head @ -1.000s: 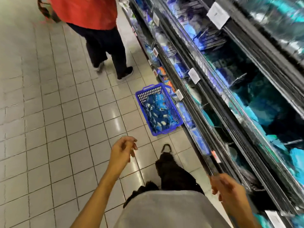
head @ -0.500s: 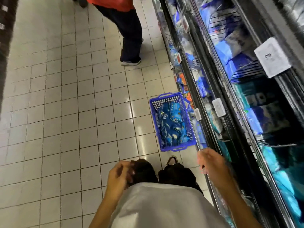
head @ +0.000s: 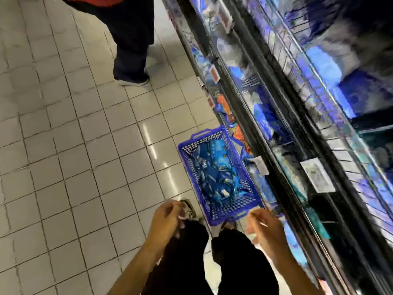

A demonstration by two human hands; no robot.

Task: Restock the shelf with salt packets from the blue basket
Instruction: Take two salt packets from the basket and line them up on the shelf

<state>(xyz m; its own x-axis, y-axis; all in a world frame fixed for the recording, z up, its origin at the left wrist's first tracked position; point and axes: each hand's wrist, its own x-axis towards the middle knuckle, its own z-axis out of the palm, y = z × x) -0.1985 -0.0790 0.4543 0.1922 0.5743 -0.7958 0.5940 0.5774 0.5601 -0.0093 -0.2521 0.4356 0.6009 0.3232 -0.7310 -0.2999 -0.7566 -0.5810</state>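
Closing in on the basket now — both hands are down in front of the legs and nearer the stock than half a second ago. The left hand (head: 168, 218) hangs beside the left knee, fingers loosely curled with nothing in them; the right hand (head: 264, 228) hovers just short of the basket's near rim, fingers relaxed and slightly apart, also empty. A second back the blue basket (head: 214, 216) sat well ahead on the floor tiles (head: 85, 167); now its near edge is right at the feet, so the walk-up looks finished and, by my reading, the reach for a packet comes next. Inside, the salt packets (head: 214, 173) lie heaped in blue wrappers, none lifted yet. The basket stands tight against the foot of the shelf (head: 282, 145), whose tiers run away up the right, stocked with blue packs and hung with price tags — too blurred to read. Farther up the aisle another person (head: 129, 39), dark trousers and a red top, stands beside the shelving.
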